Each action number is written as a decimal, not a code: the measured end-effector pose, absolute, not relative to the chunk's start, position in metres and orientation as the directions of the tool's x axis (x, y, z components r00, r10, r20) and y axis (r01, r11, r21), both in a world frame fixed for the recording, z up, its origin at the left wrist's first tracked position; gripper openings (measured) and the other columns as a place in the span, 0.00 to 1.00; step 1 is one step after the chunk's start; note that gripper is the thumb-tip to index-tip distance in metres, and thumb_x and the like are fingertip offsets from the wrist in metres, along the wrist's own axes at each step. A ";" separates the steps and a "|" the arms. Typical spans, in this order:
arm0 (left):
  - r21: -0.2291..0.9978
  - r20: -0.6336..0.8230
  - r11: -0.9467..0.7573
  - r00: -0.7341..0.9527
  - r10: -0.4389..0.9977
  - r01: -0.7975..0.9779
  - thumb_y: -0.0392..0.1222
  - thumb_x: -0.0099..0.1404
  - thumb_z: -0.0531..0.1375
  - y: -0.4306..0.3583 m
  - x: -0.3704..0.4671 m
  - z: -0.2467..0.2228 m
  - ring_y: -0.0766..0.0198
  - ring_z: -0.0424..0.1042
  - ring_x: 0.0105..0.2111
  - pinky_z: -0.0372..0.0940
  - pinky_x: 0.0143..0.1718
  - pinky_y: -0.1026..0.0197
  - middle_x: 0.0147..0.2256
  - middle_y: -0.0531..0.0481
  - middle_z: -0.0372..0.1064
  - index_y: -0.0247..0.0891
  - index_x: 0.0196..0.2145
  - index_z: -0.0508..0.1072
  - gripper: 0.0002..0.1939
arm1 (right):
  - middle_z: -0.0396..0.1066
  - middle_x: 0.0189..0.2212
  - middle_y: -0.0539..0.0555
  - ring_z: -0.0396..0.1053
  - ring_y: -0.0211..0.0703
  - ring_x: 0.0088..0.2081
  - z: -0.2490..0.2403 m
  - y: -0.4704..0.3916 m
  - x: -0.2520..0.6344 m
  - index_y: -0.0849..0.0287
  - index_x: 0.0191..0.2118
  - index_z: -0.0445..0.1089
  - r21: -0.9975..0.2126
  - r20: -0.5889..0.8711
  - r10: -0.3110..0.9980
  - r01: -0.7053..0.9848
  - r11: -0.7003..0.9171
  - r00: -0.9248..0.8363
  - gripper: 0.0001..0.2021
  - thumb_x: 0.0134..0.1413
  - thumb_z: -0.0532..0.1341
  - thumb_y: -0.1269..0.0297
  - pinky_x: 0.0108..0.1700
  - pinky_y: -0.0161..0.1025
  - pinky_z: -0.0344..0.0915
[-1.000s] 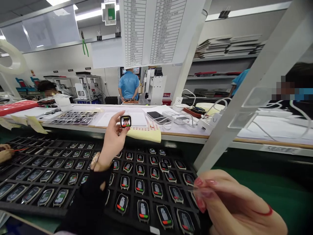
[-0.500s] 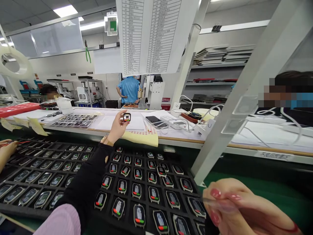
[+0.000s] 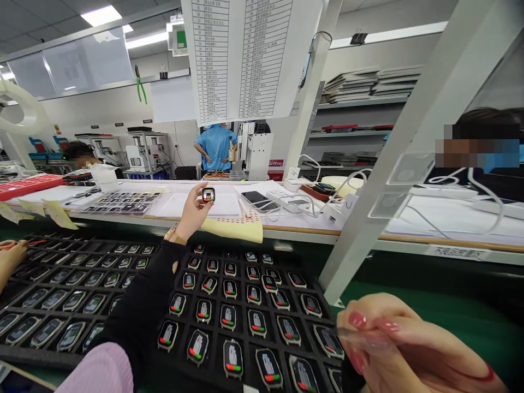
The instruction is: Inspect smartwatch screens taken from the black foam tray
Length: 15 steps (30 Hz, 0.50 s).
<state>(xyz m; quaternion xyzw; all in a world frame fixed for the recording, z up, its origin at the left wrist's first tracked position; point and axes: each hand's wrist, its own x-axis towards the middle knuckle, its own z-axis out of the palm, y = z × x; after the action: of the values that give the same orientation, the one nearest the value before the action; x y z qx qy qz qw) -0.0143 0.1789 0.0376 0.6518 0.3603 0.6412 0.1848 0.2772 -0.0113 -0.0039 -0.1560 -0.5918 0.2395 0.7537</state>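
Stretched out over the bench edge, my left hand (image 3: 192, 214) grips a smartwatch (image 3: 208, 195) by its sides between thumb and fingers, its lit screen facing me. Closer in at the lower right, the fingers of my right hand (image 3: 413, 344) are pinched on a piece of clear film (image 3: 347, 337), which juts out to the left. Beneath both hands lies a black foam tray (image 3: 241, 281) with rows of watch cases; many of their screens show red and green blocks. One watch (image 3: 269, 284) sits askew across its neighbours.
Another black tray of watches (image 3: 53, 297) fills the left, where another person's hand (image 3: 14, 254) holds a thin red tool. A slanted metal post (image 3: 352, 240) rises at the right. On the bench are a phone (image 3: 258, 201), white cables and papers. Co-workers stand or sit beyond.
The view has shifted slightly. The watch in my left hand has turned a little, and its screen picture looks different. My right hand keeps its pinch on the film.
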 end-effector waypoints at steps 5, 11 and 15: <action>0.709 0.697 -0.668 -0.077 0.713 0.228 0.36 0.60 0.64 0.172 -0.014 0.040 0.66 0.71 0.34 0.65 0.34 0.65 0.51 0.41 0.65 0.41 0.57 0.63 0.28 | 0.69 0.29 0.53 0.67 0.38 0.27 -0.001 -0.013 0.275 0.56 0.39 0.76 -0.459 0.864 0.485 -0.184 0.869 0.132 0.11 0.59 0.64 0.80 0.16 0.28 0.65; 0.720 0.686 -0.660 -0.075 0.724 0.215 0.40 0.62 0.63 0.167 -0.016 0.041 0.64 0.73 0.34 0.68 0.38 0.61 0.50 0.41 0.65 0.41 0.57 0.63 0.27 | 0.69 0.29 0.54 0.66 0.38 0.26 0.000 -0.015 0.274 0.55 0.39 0.76 -0.458 0.865 0.483 -0.176 0.871 0.138 0.10 0.59 0.64 0.79 0.13 0.28 0.62; 0.728 0.679 -0.653 -0.087 0.729 0.208 0.42 0.62 0.63 0.164 -0.017 0.042 0.64 0.73 0.33 0.69 0.41 0.59 0.49 0.41 0.65 0.40 0.56 0.63 0.26 | 0.69 0.29 0.54 0.67 0.40 0.26 -0.004 -0.016 0.273 0.53 0.38 0.77 -0.519 0.826 0.542 -0.166 0.838 0.156 0.09 0.60 0.65 0.76 0.13 0.29 0.60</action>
<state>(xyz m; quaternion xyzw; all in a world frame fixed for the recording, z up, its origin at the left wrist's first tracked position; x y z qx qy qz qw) -0.0165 0.1638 0.0423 0.6443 0.3638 0.6414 0.2030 0.2727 -0.0160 -0.0037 -0.1556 -0.6046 0.2379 0.7441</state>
